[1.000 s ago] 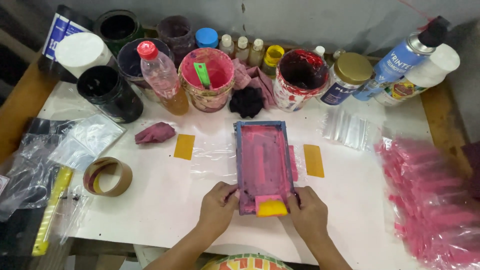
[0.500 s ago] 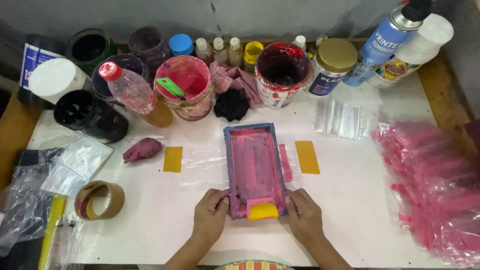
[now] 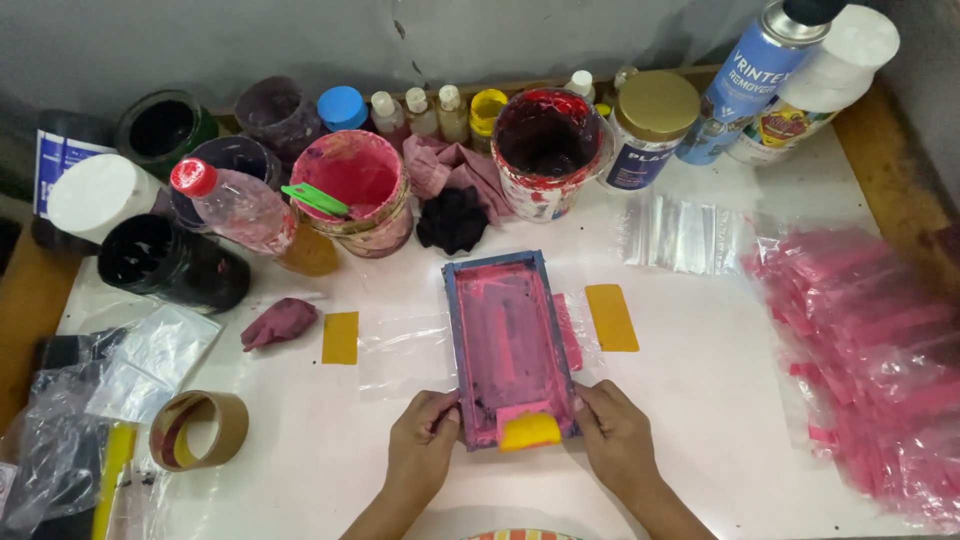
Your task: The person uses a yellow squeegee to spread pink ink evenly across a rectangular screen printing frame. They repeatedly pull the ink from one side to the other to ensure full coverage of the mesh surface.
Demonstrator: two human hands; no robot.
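A small blue-framed printing screen point(image 3: 510, 340), smeared with pink ink, lies flat on the white table point(image 3: 720, 400). A yellow squeegee point(image 3: 529, 431) rests on its near end. My left hand point(image 3: 425, 447) grips the frame's near left corner. My right hand point(image 3: 612, 432) grips the near right corner. A clear plastic bag point(image 3: 410, 345) lies under the frame, between two yellow tape markers point(image 3: 340, 337) point(image 3: 611, 317).
Open ink pots point(image 3: 358, 190) point(image 3: 545, 145), small bottles, spray cans point(image 3: 752, 75) and rags point(image 3: 455, 218) line the back. A pile of pink printed bags point(image 3: 870, 360) lies at the right. Clear bags point(image 3: 685, 235), a tape roll point(image 3: 198, 430) and a pink rag point(image 3: 280, 322) lie around.
The view has shifted slightly, so everything sits a little lower and to the right. My hands stay on the frame's near corners with the squeegee at the near end.
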